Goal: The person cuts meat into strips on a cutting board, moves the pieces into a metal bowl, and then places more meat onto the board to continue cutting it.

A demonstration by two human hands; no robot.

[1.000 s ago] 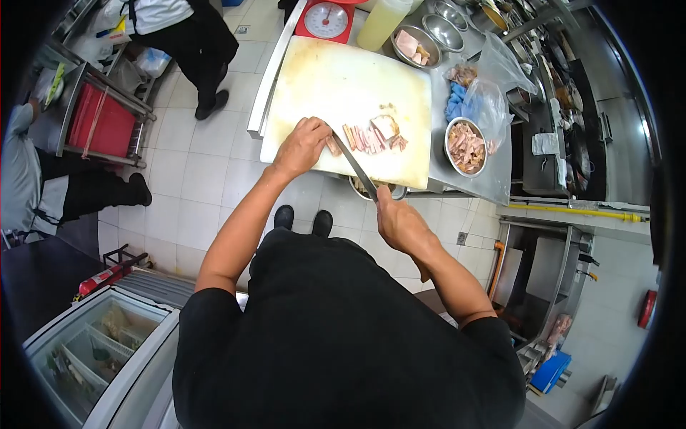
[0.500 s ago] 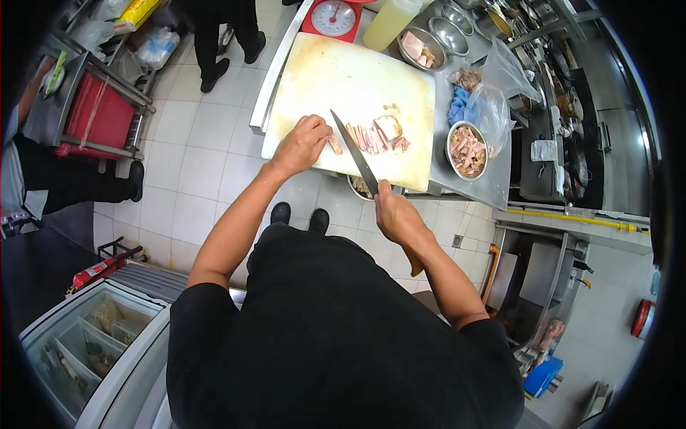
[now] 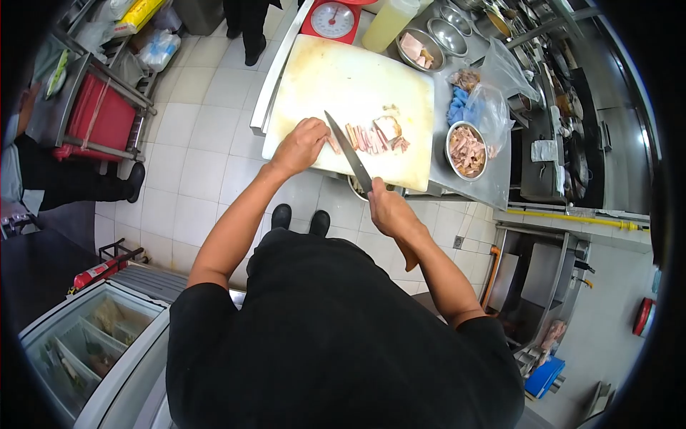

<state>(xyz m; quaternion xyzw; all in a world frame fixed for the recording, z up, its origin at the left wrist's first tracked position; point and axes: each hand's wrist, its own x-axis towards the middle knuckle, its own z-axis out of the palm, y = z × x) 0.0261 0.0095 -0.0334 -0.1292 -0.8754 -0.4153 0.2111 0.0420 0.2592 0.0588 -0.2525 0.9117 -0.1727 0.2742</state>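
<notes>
My right hand (image 3: 393,212) is wrapped round the handle of a long kitchen knife (image 3: 349,152), its blade slanting up and left over the white cutting board (image 3: 314,71). Close to the blade's left side, my left hand (image 3: 302,145) has its fingers curled down on a small piece of meat (image 3: 334,144), partly hidden under the fingertips. To the right of the blade lies a row of meat strips (image 3: 368,139). A larger pale chunk of meat (image 3: 388,129) sits behind and beside them.
A steel bowl of cut meat (image 3: 468,151) stands right of the board, near plastic bags (image 3: 491,107). Behind are a red scale (image 3: 334,20), a bottle of yellowish liquid (image 3: 391,25) and another bowl with meat (image 3: 420,49). Other people stand at the far left and top.
The knife and my right hand have shifted slightly left, bringing the blade closer to my left fingers. A person at the top has moved away to the right.
</notes>
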